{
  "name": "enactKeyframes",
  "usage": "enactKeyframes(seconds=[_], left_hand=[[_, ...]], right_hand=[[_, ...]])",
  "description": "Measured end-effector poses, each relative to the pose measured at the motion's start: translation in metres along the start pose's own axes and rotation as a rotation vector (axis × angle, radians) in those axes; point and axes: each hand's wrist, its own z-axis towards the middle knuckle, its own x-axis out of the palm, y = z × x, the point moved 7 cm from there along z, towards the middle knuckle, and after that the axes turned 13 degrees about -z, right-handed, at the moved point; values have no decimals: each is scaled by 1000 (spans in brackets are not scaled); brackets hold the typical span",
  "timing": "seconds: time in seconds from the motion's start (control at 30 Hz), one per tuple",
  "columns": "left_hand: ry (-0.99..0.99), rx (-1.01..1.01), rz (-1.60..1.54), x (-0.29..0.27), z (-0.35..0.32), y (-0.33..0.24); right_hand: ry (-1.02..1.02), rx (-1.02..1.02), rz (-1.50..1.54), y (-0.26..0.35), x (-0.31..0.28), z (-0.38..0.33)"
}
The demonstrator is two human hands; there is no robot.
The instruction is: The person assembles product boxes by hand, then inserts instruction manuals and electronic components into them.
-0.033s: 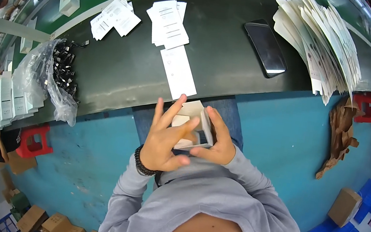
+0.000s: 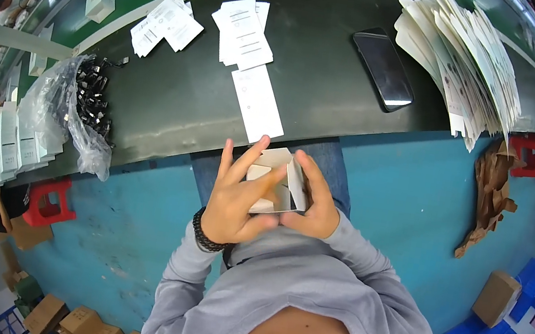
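Observation:
Above my lap I have a small white carton [image 2: 282,152] with its top open and its flaps raised. My right hand [image 2: 318,206] is closed round the right side of it, thumb at the near edge. My left hand [image 2: 233,196], a dark beaded bracelet at its wrist, is at the carton's left side with fingers spread. Its index finger reaches over the opening and is slightly blurred. Whatever is inside the carton is mostly hidden by that finger. Just beyond the hands, a white printed card [image 2: 257,103] lies at the table's front edge.
On the dark table [image 2: 325,58] are card piles [image 2: 243,32], a black phone [image 2: 383,70] and a fanned stack of flat cartons [image 2: 466,65]. A plastic bag [image 2: 49,103] with black cables [image 2: 91,96] lies left, beside white boxes [image 2: 0,148]. Brown paper [image 2: 490,193] hangs at right.
My left thumb has moved up closer to the carton's near edge, and the left fingers have shifted slightly. The carton has tilted a little in my right hand. The table is unchanged.

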Motion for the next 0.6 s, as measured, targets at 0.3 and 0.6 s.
enactKeyframes(seconds=[0.3,0.6], left_hand=[[-613,117,-546,-3,-16,11],[-568,259,-380,-11,-19,-3]], right_hand=[[-293,-2,217,19,15,9],[-314,-207,89,27,23,5]])
